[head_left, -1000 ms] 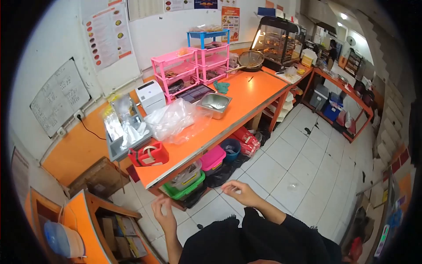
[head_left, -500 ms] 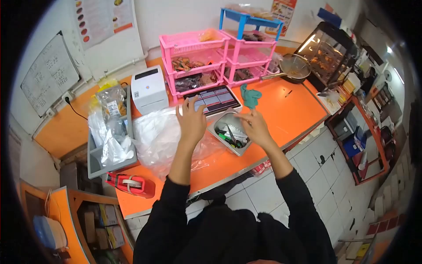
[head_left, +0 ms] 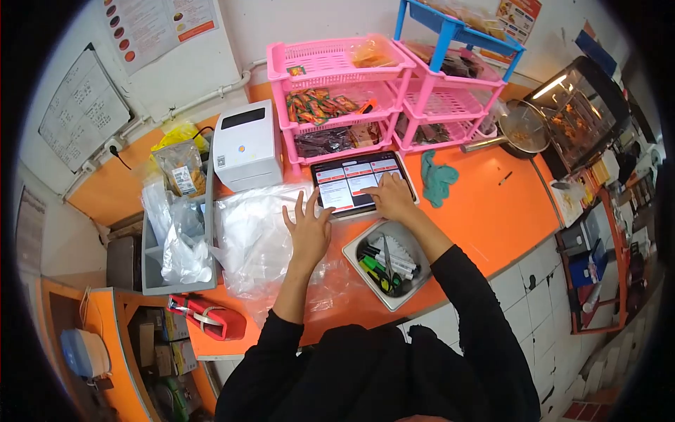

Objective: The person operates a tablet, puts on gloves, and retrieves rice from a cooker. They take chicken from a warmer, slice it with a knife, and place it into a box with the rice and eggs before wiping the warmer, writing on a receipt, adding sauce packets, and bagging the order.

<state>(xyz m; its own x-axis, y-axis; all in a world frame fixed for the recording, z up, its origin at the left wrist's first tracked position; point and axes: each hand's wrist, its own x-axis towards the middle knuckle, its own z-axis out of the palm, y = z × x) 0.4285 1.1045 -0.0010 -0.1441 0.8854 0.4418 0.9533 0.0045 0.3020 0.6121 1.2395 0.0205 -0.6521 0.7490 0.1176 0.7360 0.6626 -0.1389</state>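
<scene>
A tablet (head_left: 351, 211) with a lit screen of several panels lies on the orange table below the pink racks. My right hand (head_left: 395, 200) is over its lower right part, index finger stretched out to the screen. At the tablet's lower left corner is my left hand (head_left: 309, 235), fingers spread, holding nothing. Just below my right hand stands a metal container (head_left: 350, 247) with scissors (head_left: 391, 264), markers (head_left: 401, 264) and a green highlighter (head_left: 373, 265). Clear plastic bags (head_left: 253, 232) lie beside and under my left forearm.
Left of the tablet stands a white label printer (head_left: 246, 148), then a grey divided bin (head_left: 158, 288) holding bags. Pink racks (head_left: 337, 60) with sachets rise behind. A green cloth (head_left: 439, 179), a strainer (head_left: 526, 126) and a pen (head_left: 505, 178) lie right. A red tape dispenser (head_left: 228, 322) sits front left.
My right hand has moved from above the metal container up and left onto the tablet screen. The screen now shows different panels. The view has shifted, with the table appearing closer.
</scene>
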